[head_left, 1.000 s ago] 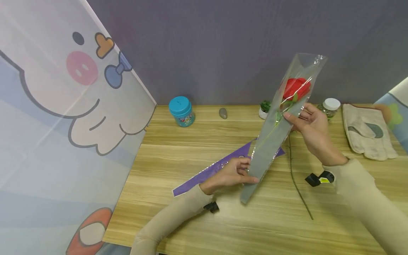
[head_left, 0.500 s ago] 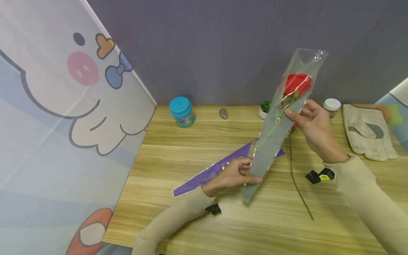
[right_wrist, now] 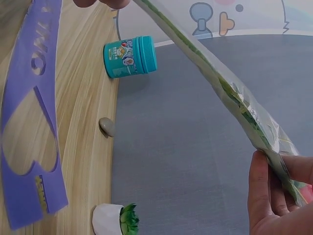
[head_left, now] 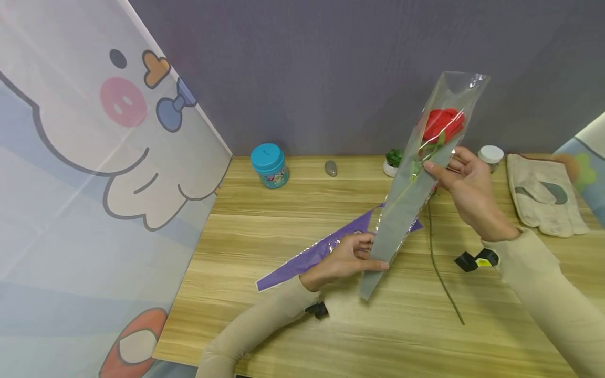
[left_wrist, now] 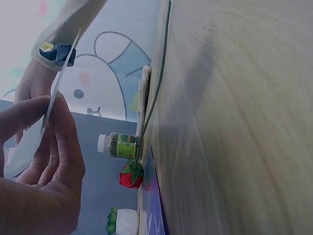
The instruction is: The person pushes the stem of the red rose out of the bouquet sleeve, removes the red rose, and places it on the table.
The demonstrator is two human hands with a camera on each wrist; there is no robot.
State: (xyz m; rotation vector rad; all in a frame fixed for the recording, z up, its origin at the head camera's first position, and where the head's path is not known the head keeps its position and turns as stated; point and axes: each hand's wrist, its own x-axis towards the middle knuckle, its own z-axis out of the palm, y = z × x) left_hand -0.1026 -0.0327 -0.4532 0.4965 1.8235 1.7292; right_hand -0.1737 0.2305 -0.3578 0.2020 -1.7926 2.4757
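Note:
A clear plastic sleeve (head_left: pixel 411 184) with a red rose (head_left: pixel 441 123) inside it stands tilted above the wooden table (head_left: pixel 293 210). My left hand (head_left: pixel 373 258) pinches the sleeve's narrow lower part, close to the table. My right hand (head_left: pixel 437 170) grips its upper part just under the bloom. In the left wrist view the sleeve's edge (left_wrist: pixel 54 93) runs between my left fingers (left_wrist: pixel 63 142). In the right wrist view my right fingers (right_wrist: pixel 274 196) hold the sleeve (right_wrist: pixel 210 78). A flat purple sleeve (head_left: pixel 321 249) lies under my left hand.
A second rose (left_wrist: pixel 131 175) lies on the table, its stem (head_left: pixel 439 268) running toward the near edge. Along the back stand a teal jar (head_left: pixel 269 165), a stone (head_left: pixel 331 168), a small potted plant (head_left: pixel 391 160) and a white-lidded jar (head_left: pixel 490 156). Gloves (head_left: pixel 543 194) lie right; a cartoon panel (head_left: pixel 94 184) stands left.
The sleeve's top end with the rose has lifted a little and shifted right, carried by my right hand. My left hand has stayed at the lower part.

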